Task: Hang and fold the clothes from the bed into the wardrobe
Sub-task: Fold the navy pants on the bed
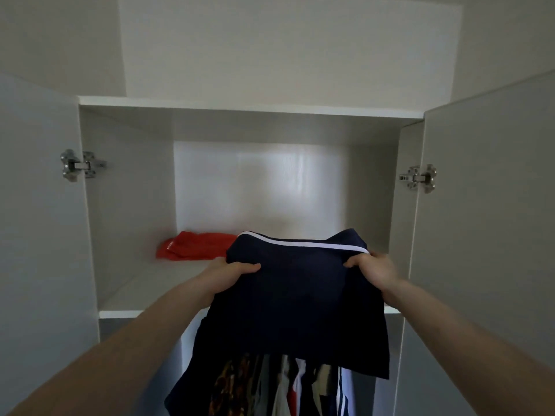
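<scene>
Two hands carry one folded garment toward the upper shelf, and the risks run from left to right.

At about nine o'clock from the load, the red garment (192, 246) lies folded at the back left of the shelf (132, 295). If you slide the dark piece in low, its leading edge can catch the red one and shove it out of shape.

Your left hand (231, 273) grips the left edge of the navy garment (297, 298), thumb on top, the fingers curled underneath and mostly hidden. I judge that hold adequate, but it pinches only the edge; the fold between your hands sags.

The navy garment itself hangs at the shelf's front lip, its white-striped top raised above the board while its lower layers droop below the lip. That is the main hazard: push forward now and the hanging part can snag on the shelf edge and the fold can open. Lift it clear first.

At six o'clock, the hanging clothes (288, 385) sit directly under the load; a loose layer can drag across them or drop among them if a grip slips.

Your right hand (375, 270) clenches the right edge near the stripe, fingers bunching the cloth. Let go unevenly and the stack lands skewed against the right wall (404, 187).
</scene>
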The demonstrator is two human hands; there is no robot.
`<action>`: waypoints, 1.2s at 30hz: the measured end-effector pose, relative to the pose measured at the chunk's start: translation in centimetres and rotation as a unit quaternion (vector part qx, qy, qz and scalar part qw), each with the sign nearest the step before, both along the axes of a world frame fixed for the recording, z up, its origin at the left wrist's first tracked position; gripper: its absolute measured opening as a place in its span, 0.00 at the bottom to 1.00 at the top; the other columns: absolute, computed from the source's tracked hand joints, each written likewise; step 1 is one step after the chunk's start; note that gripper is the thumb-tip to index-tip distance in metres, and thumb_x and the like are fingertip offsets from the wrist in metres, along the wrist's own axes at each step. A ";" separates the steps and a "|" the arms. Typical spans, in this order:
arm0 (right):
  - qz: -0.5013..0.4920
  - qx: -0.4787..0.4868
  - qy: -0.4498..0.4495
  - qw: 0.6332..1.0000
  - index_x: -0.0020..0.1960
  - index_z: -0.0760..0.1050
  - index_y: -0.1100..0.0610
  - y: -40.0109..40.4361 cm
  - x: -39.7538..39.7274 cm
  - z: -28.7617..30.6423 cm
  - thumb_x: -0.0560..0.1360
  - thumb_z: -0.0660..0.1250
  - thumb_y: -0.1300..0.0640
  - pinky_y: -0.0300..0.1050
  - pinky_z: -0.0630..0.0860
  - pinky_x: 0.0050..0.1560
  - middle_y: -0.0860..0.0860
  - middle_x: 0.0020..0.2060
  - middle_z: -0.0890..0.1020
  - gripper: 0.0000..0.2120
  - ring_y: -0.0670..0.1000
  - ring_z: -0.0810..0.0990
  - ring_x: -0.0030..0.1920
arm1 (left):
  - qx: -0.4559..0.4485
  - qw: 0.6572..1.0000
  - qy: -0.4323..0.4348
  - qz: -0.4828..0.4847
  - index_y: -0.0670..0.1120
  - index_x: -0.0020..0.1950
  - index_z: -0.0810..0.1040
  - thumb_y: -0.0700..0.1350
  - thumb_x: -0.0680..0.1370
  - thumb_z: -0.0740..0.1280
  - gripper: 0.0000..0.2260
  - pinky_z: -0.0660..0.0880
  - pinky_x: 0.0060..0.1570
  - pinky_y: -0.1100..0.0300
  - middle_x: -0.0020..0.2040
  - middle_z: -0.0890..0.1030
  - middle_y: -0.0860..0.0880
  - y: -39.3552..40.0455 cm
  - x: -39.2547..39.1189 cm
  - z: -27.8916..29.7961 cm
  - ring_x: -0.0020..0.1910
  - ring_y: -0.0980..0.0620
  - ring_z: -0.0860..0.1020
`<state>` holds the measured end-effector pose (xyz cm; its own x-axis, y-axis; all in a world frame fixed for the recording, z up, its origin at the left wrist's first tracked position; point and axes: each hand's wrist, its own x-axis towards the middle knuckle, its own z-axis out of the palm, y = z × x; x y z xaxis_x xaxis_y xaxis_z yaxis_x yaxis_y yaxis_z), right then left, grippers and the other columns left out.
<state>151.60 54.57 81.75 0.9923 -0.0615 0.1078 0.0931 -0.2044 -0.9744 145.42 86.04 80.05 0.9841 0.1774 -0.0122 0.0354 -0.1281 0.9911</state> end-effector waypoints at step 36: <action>0.010 -0.504 -0.056 0.862 0.81 0.54 0.39 11.6 22.3 -11.4 0.83 0.57 0.44 0.54 0.51 0.80 0.41 0.80 0.58 0.28 0.49 0.59 0.79 | 0.609 0.768 -0.115 -0.164 0.62 0.82 0.50 0.71 0.80 0.49 0.32 0.44 0.80 0.43 0.83 0.49 0.58 6.6 30.9 -11.5 0.82 0.51 0.45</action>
<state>173.95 66.20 70.33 0.9721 0.1361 0.1909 0.1881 -0.9390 -0.2881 176.34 92.60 68.55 0.9300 -0.3369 0.1469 -0.3535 -0.9294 0.1058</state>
